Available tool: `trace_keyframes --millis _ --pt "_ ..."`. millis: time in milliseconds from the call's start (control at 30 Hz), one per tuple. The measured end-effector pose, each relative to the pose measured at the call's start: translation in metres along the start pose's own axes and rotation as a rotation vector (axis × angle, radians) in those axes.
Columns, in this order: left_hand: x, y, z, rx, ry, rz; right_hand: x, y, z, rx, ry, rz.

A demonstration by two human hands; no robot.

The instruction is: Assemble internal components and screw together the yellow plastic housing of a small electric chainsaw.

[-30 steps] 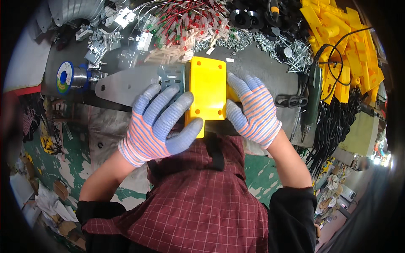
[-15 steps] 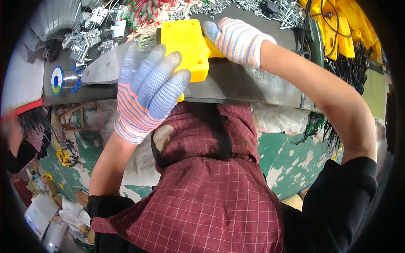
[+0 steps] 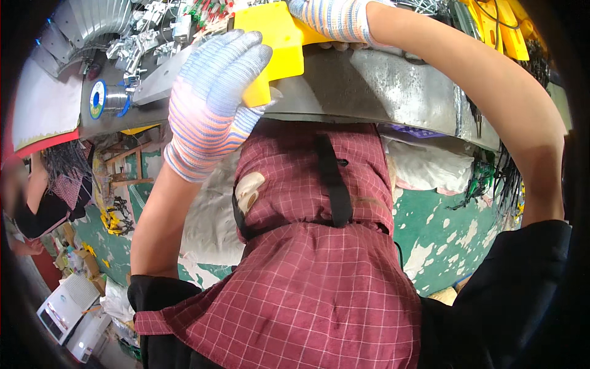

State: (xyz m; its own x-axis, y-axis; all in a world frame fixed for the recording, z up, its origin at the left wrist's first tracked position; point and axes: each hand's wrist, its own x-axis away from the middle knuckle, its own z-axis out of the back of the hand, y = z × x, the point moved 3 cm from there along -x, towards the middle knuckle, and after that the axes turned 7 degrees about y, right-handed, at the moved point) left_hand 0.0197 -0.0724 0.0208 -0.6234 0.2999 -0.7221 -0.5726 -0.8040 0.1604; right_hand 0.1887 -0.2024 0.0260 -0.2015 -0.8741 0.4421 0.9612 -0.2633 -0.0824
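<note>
Shifted toward the top edge since the earlier frame, the yellow housing [image 3: 284,55] is sitting at upper centre, over the worktop [image 3: 338,86]. At upper left, a wire spool [image 3: 110,99] is resting clear of the hands. The left hand [image 3: 209,101] is folding its grip, nearly closed, around the housing's lower-left part, seemingly steadying it; the right hand [image 3: 338,19], cropped above, is overlapping the right end, its grip impossible to tell.
</note>
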Motion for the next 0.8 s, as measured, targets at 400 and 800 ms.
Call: trace_keyframes --millis 400,800 --pt "0.038 0.025 -0.027 -0.109 0.078 -0.008 0.045 0.013 -0.043 -0.380 0.532 -0.518" --pt "-0.060 -0.069 -0.036 0.756 -0.764 0.852 0.080 0.001 -0.048 -0.304 0.555 -0.517"
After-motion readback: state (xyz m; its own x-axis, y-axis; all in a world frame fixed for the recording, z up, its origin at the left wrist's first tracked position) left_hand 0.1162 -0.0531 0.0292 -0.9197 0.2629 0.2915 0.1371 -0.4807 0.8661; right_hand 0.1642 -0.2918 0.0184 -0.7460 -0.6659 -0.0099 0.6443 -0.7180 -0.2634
